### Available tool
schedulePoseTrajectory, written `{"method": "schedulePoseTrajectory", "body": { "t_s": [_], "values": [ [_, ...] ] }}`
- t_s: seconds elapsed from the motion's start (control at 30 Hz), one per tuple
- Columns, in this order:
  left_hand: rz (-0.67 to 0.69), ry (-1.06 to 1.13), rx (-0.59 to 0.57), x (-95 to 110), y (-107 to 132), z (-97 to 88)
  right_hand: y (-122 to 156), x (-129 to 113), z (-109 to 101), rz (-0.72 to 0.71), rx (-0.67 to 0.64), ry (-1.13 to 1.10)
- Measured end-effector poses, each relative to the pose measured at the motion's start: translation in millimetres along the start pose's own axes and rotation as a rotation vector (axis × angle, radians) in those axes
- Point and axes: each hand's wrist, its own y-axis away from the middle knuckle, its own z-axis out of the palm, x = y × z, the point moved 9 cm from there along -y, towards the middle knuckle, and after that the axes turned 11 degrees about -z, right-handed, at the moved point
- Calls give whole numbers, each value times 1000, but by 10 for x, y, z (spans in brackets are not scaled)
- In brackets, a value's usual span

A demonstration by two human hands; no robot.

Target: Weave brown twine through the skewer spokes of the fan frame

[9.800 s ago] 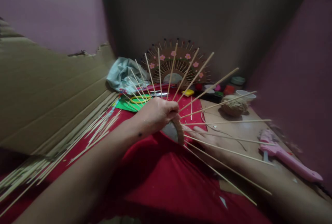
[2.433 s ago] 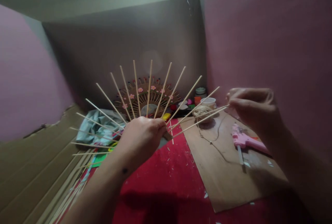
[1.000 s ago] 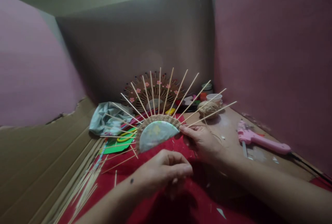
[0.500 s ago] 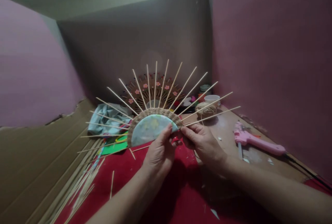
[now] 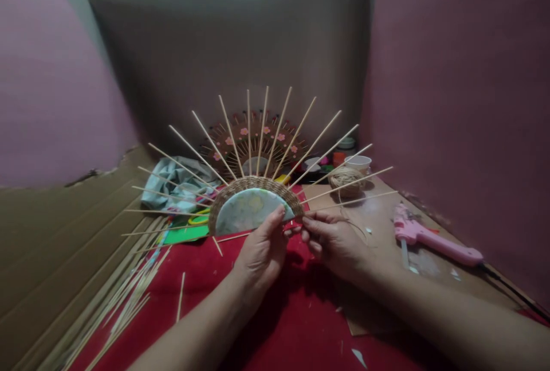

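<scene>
I hold up a half-round craft piece (image 5: 247, 210): a pale paper half-disc edged with woven twine, with several thin wooden sticks fanning out from it. My left hand (image 5: 262, 250) grips its lower edge, thumb on the pale face. My right hand (image 5: 333, 239) pinches the piece's right corner, where a strand of twine trails off. Both hands are closed on it above the red cloth (image 5: 275, 313).
A finished stick fan with pink flowers (image 5: 255, 141) leans on the back wall. A twine ball (image 5: 346, 179), a white cup (image 5: 358, 161) and a pink glue gun (image 5: 433, 242) lie on the brown board at right. Loose sticks (image 5: 124, 302), cardboard, green paper and yellow scissors lie left.
My left hand came up from the red cloth and took the piece's lower edge. The piece rose slightly and is now held by both hands.
</scene>
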Motion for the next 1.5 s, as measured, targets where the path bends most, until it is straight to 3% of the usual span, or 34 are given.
{"method": "schedulePoseTrajectory", "body": {
  "t_s": [0.47, 0.9, 1.07, 1.27, 1.5],
  "values": [
    [-61, 25, 42, -91, -25, -128, -29, -16, -92, -50, 11, 282],
    [-60, -41, 25, -114, -29, -134, -66, -19, -218, -40, 90, 324],
    [-86, -56, -30, -134, -18, -84, -62, -16, -202, -11, 123, 311],
    [-67, -51, -95, -113, 1, -14, -93, 32, -176, 20, 103, 266],
    [-71, -39, -28, -71, -45, -104, -108, 12, -139, -1, 18, 273]
  ]
}}
